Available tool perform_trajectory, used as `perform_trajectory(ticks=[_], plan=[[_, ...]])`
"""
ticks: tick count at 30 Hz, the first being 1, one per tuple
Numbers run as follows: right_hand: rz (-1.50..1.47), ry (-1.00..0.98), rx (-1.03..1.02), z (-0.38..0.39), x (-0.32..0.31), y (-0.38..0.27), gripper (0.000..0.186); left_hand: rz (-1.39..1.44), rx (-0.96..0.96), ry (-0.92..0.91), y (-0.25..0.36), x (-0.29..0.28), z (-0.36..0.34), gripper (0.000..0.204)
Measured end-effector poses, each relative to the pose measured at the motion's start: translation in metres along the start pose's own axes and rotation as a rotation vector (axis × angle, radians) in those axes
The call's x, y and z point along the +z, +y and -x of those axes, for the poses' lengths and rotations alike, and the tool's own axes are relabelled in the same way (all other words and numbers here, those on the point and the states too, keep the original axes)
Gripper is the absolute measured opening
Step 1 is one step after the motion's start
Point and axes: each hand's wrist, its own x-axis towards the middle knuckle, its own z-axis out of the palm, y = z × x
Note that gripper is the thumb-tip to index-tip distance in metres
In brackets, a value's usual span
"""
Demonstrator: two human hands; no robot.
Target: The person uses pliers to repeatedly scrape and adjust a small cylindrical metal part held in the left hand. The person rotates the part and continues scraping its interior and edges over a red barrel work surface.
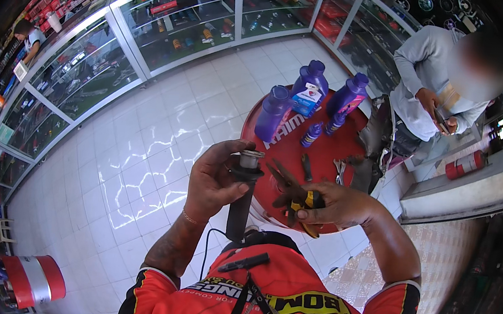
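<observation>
A dark tube point(238, 216) was held up in front of the red shirt point(287, 279) by the left hand point(215, 174). The hand was wrapped round the upper part, with the thumb laid across the front, just under a black ring point(243, 174). A shiny metal end point(251, 159) was left poking out on top.

The tube was judged to be stiff and a bit heavy, most of all near the metal. It was not thought to be easily broken. If oil had been left on it, it could have been slippery, but that could not be told. The best place to take hold was judged to be the long dark part under the ring.

Pliers point(296, 200) were clamped in the right hand point(342, 206), just beside the tube, and their handles were gripped. Behind them, purple bottles point(275, 111) were set on the red table point(342, 153).
</observation>
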Motion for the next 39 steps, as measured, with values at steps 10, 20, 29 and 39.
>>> perform_trajectory(ticks=[10, 20, 29, 39], plan=[[-0.131, -0.236, 0.122, 0.017, -0.017, -0.013, 0.041, -0.029, -0.066, -0.062, -0.005, 0.003, 0.002, 0.073], [0.048, -0.275, 0.106, 0.029, -0.031, -0.014, 0.048, -0.002, -0.057, -0.254, -0.006, 0.007, 0.005, 0.065], [0.092, -0.345, 0.259, 0.048, -0.042, -0.021, 0.050, -0.023, -0.024, -0.224, -0.016, 0.024, 0.012, 0.061], [-0.039, -0.237, 0.295, 0.079, -0.025, 0.000, 0.036, -0.277, 0.006, -0.215, -0.021, 0.061, 0.015, 0.055]])
